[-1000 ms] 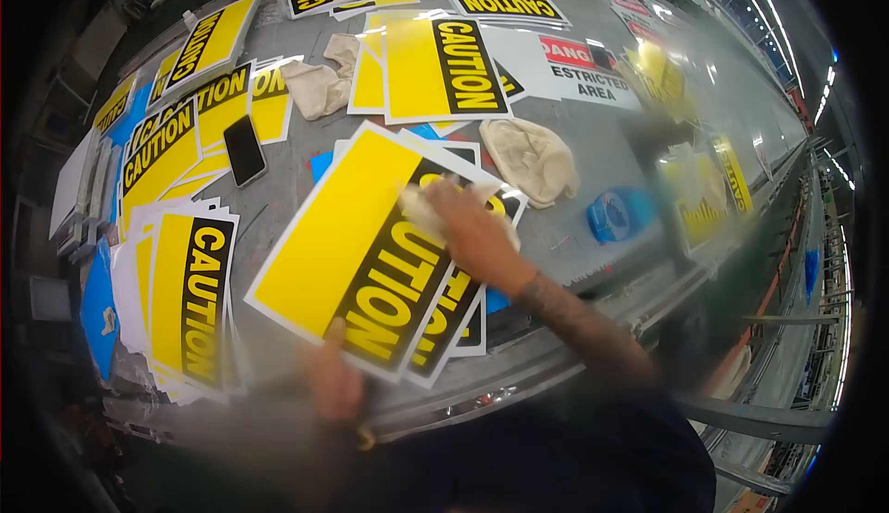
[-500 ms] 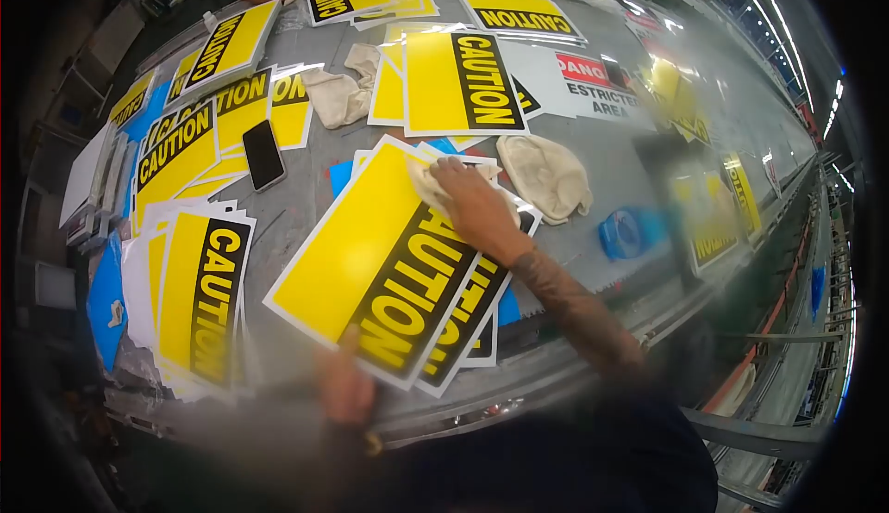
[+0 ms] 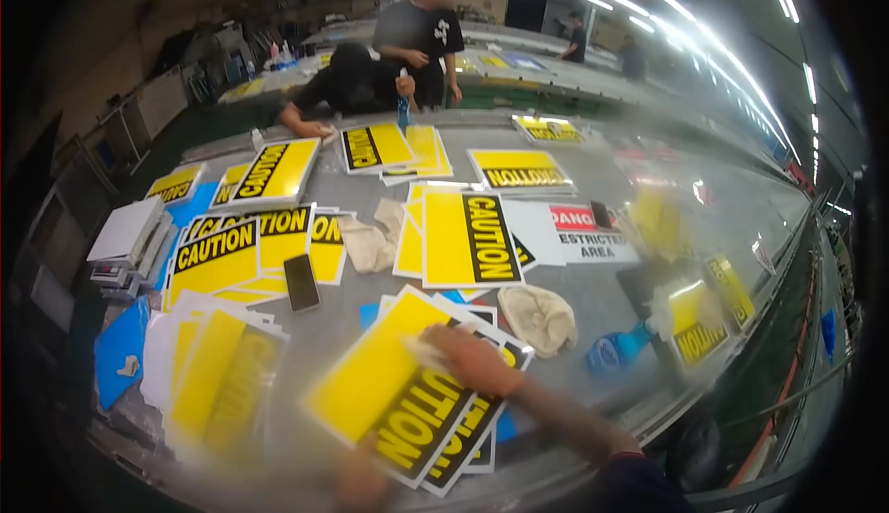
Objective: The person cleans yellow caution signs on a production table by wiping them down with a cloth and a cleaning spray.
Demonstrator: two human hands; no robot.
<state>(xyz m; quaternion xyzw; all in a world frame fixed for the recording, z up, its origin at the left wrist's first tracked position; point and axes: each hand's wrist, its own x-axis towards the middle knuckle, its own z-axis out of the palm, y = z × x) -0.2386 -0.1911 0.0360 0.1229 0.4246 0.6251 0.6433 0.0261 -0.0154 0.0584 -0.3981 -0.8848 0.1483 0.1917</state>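
My right hand (image 3: 474,361) presses a pale cloth (image 3: 424,352) onto the upper part of a yellow and black CAUTION sign (image 3: 375,369). That sign tops a slanted stack, with more sign edges fanned out on its right. Low on the near edge of the sign is my left hand (image 3: 364,478), touching or very close to it; blur hides its fingers. A second cream cloth (image 3: 537,320) lies crumpled beyond my right hand. To the right, a clear blue bottle (image 3: 619,348) rests on its side.
More CAUTION signs (image 3: 468,237) cover the table, some in stacks. A black phone (image 3: 301,283) lies left of centre, near a crumpled cloth (image 3: 370,240). Across the table a person (image 3: 356,82) leans in, one hand around a blue bottle (image 3: 404,104); another person (image 3: 421,36) stands behind.
The camera view has tilted up, so the people and ceiling lights now show. My right hand has shifted slightly on the sign with the cloth; my left stays by its near edge.
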